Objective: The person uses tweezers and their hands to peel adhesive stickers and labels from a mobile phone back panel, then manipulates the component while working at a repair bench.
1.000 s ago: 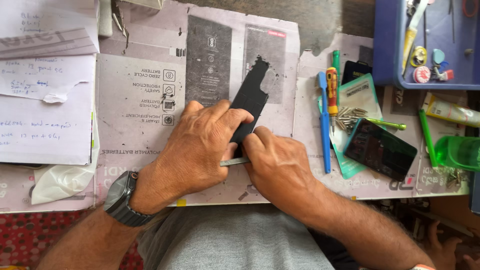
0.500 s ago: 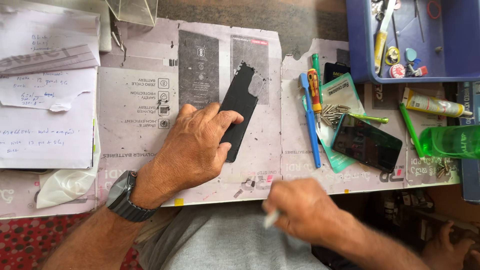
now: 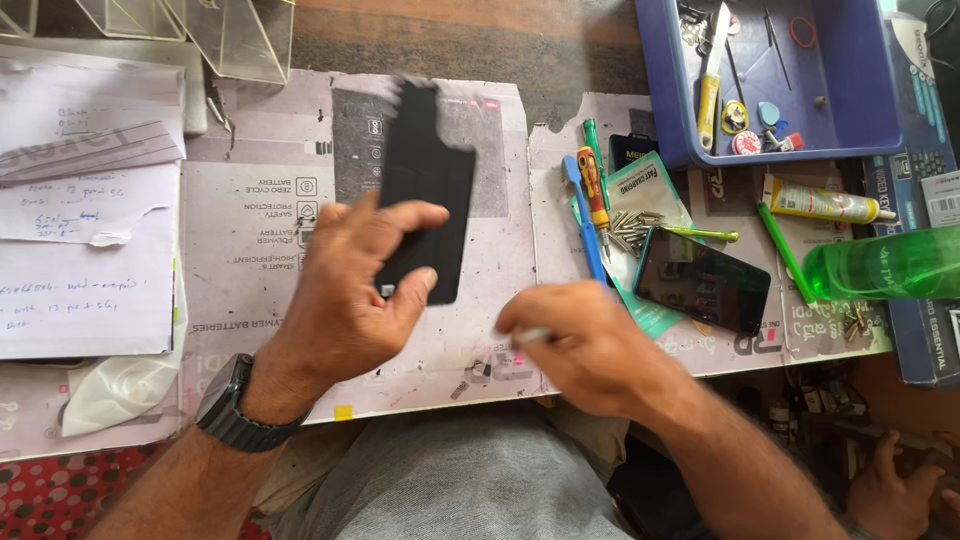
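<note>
Black phone back panel (image 3: 428, 195), raised off the cardboard work mat (image 3: 255, 215) in your left hand (image 3: 350, 290)'s pinch; right hand (image 3: 590, 345) closed around a thin metal tool (image 3: 532, 336): steady the panel flat before bringing the tip in.

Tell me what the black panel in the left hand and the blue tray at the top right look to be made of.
Black panel: thin, rigid sheet, probably plastic or glass with a dull dark face; motion blur leaves it open. The left hand holds it by its lower end.
Blue tray: moulded plastic, smooth, slightly glossy walls with rounded corners.
</note>
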